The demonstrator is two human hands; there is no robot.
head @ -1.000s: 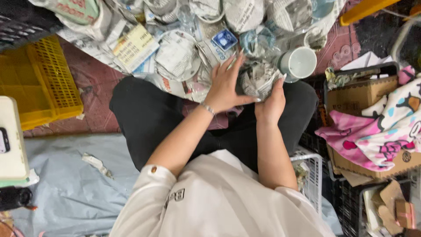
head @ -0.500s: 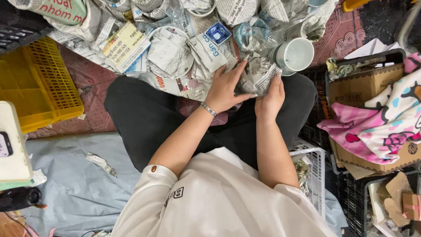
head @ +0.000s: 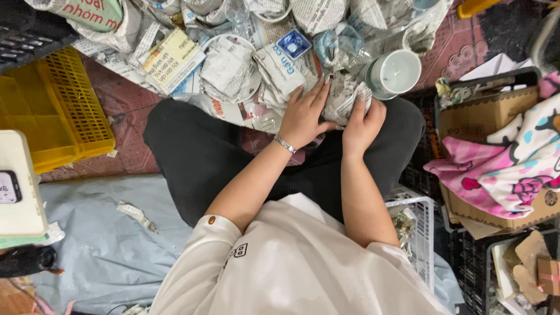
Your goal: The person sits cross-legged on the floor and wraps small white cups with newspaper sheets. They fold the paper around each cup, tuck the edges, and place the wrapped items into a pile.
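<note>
**A:** Head view, looking straight down on someone sitting cross-legged in black trousers and a white top. Both hands are on one crumpled newspaper-wrapped bundle (head: 344, 99) that sits just past their knees, at the near edge of a big heap of newspaper wrappings (head: 233, 64).

**B:** What's each hand doing?

**A:** The left hand (head: 303, 116), with a thin silver bracelet (head: 284, 144) on the wrist, lies flat with fingers spread, pressing down on the left side of the bundle. The right hand (head: 363, 123) is curled over the bundle's right edge, fingers tucked into the paper, so it's pinching a fold. What's inside the wrap, I can't tell.

**B:** Anything right next to it?

**A:** A pale green ceramic cup (head: 395, 73) stands upright just beside the bundle, near the right hand. A small square blue dish (head: 294, 44) lies a bit further up in the heap, with a round white plate under crumpled paper (head: 230, 67) to its left.

**B:** And around the edges?

**A:** A yellow plastic crate (head: 52, 111) is on the far left, well apart from the hands. On the right, a brown cardboard box (head: 484, 114) with a pink and white patterned cloth (head: 513, 163) draped over it. A white wire basket (head: 423, 233) sits by the person's right hip, and a grey-blue sheet (head: 111, 233) covers the floor at lower left.
</note>
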